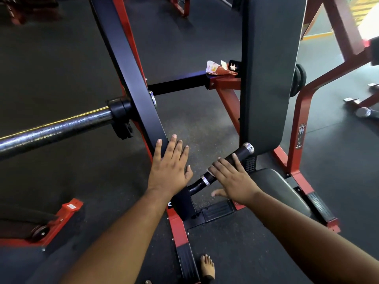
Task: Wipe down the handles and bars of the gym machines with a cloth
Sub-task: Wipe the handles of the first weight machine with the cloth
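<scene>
Left hand (pixel 169 167) flat, fingers straight, resting on the black bar (pixel 131 78); right hand (pixel 231 177) flat too, pressing a sliver of white cloth (pixel 211 170) onto the handle (pixel 223 167) near the seat; could slip from under the fingers, unpinched.

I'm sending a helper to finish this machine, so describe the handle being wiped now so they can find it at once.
Start at the tall black back pad of the red-framed machine. At its lower end, just left of the seat pad, a short black handle angles down toward the black swing arm. It has a silver ring at each end, unlike the long bare steel weight bar, and the right hand presses a white cloth on it.
</scene>
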### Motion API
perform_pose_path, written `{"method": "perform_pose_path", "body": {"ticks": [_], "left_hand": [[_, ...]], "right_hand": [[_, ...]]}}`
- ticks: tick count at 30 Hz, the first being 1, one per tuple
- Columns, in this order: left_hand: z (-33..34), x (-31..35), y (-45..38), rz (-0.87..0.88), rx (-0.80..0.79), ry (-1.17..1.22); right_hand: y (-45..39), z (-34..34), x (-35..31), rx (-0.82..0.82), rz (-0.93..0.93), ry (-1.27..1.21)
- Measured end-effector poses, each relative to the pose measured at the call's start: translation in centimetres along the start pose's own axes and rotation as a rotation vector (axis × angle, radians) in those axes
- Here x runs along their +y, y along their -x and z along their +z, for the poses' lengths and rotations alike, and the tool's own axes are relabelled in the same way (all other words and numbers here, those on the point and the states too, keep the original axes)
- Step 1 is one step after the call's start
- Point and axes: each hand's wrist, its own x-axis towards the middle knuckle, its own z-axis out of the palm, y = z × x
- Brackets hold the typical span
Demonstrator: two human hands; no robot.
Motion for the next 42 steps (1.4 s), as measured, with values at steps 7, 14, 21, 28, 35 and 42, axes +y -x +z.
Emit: {"method": "perform_pose_path", "body": {"ticks": [7,14,21,28,35,42], "left_hand": [[-0.1,-0.1,0.0,0.008,0.011,0.004],[0.1,-0.2,-0.1,0.002,0.025,0.031],[-0.2,0.2,-0.4,-0.013,0.022,0.025],[-0.4,0.0,-0.2,-0.010,0.013,0.003],[0.0,0.2,-0.1,-0.018,-0.010,0.009],[0.0,0.3,-0.2,-0.037,-0.037,-0.014]], "right_hand": [[-9.0,-6.7,0.9,-0.562,-0.069,-0.069],[0.0,-0.8,5.7,-0.072,0.050,0.101],[-2.1,-3.8,4.9,-0.207,0.175,-0.059],[-0.6,1.8,-2.0,0.115,-0.248,0.087],[1.6,1.4,6.3,0.084,0.148,0.201],[2.7,3.1,1.5,0.216,0.199,-0.014]]}}
